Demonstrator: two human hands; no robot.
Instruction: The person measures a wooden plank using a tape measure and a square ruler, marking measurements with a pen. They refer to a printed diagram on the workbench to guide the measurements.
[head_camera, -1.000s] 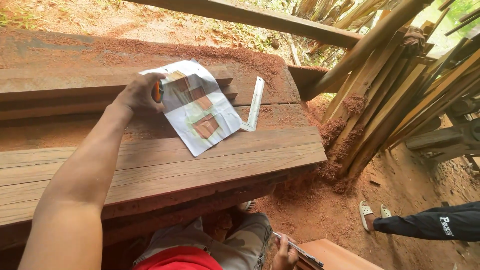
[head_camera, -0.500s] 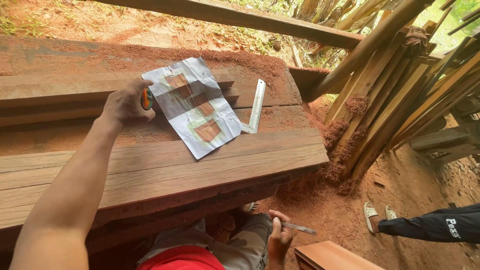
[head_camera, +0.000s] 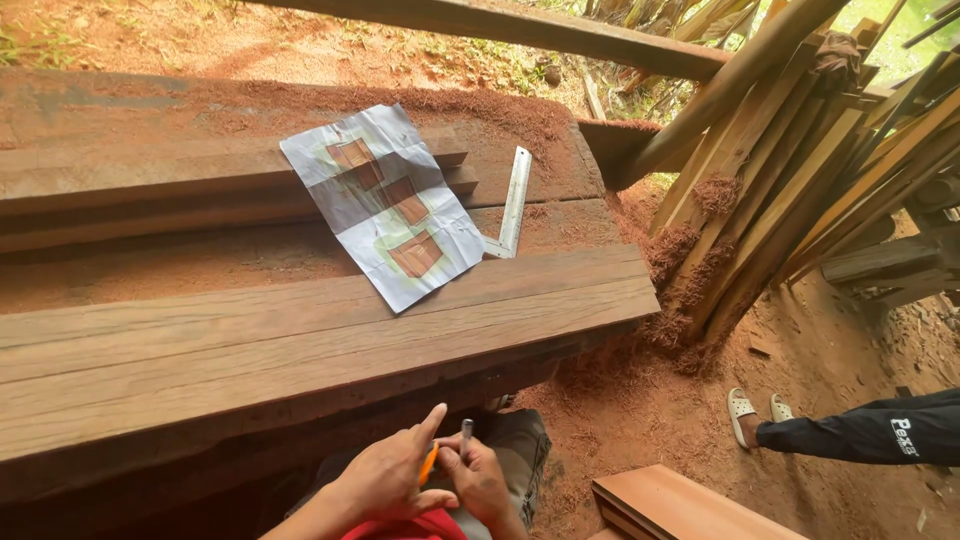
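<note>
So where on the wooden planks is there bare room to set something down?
Bare: the near planks left of the paper sheet, and the sawdust-strewn far slab behind it. Crowded: around the sheet and metal square, and low down where the left hand and right hand meet.

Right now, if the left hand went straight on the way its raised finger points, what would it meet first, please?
The left hand, gripping a small orange tool, points up and away from the body. Going straight on, it would probably first meet the near edge of the long reddish-brown wooden plank, though depth is hard to judge from this view.

Soft shaded daylight, sharp, wide-angle edge distortion
</note>
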